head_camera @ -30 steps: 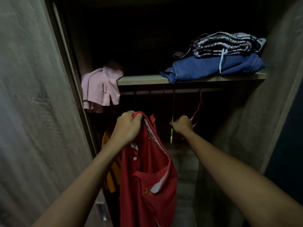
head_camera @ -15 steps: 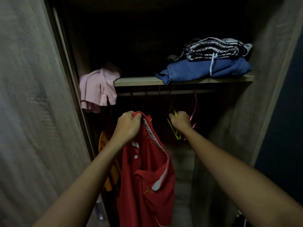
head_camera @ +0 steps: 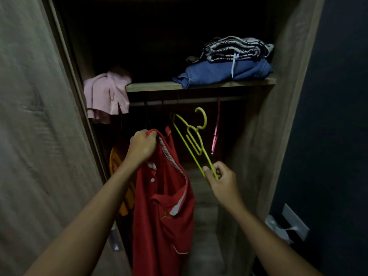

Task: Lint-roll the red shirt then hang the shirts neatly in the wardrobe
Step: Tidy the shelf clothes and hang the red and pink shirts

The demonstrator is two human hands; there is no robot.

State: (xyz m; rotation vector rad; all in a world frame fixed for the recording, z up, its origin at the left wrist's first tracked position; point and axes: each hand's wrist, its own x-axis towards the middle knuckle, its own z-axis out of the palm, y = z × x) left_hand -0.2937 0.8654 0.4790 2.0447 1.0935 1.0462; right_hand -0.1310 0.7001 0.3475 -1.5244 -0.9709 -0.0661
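Observation:
A red polo shirt with white collar trim hangs down in front of the open wardrobe. My left hand is closed on its collar and holds it up. To the right, my right hand pinches one end of a yellow-green plastic hanger, which tilts up and left with its hook free below the wardrobe rail. An orange shirt hangs behind my left forearm, mostly hidden.
A wooden shelf carries folded blue jeans under a striped garment; a pink shirt droops over its left end. A pink hanger hangs from the rail. The wardrobe door stands at left, a dark wall at right.
My right hand has taken the yellow-green hanger off the rail and drawn it down and towards me. The left hand keeps the red shirt raised.

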